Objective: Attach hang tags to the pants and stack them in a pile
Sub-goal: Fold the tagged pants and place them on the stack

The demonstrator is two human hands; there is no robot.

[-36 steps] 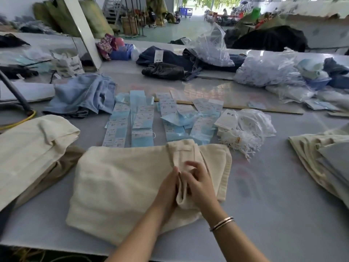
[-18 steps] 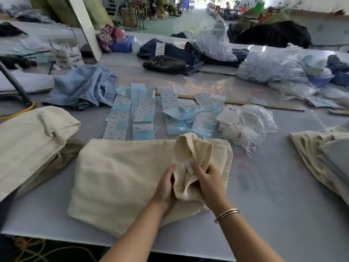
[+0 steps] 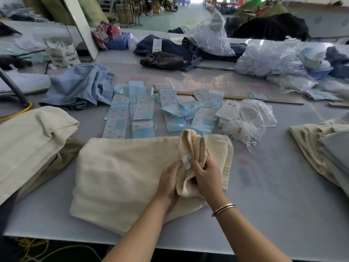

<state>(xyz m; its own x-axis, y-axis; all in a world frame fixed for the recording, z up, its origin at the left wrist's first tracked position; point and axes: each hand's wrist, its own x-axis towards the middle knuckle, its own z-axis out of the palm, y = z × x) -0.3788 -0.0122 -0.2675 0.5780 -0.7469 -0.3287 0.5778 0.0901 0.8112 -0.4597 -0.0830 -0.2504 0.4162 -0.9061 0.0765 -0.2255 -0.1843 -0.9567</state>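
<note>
Folded cream pants [image 3: 120, 176] lie on the grey table [image 3: 273, 195] in front of me. Their waistband end is bunched and lifted between both hands, showing a small white sewn-in label [image 3: 187, 161]. My left hand [image 3: 168, 183] grips the bunched fabric from the left, while my right hand [image 3: 204, 176] holds it from the right, thumb by the label. Rows of light blue hang tags [image 3: 139, 112] lie beyond the pants. A bundle of white tag strings [image 3: 243, 131] sits to their right.
A stack of cream pants [image 3: 32, 137] lies at the left and another cream heap [image 3: 321, 148] at the right. Light blue pants [image 3: 81, 86], dark garments [image 3: 170, 52] and clear plastic bags [image 3: 268, 59] crowd the far side. A wooden ruler [image 3: 264, 99] lies behind the tags.
Both hands have lifted and opened the bunched waistband, turning it so the white sewn-in label shows. The rest of the pants stayed flat.
</note>
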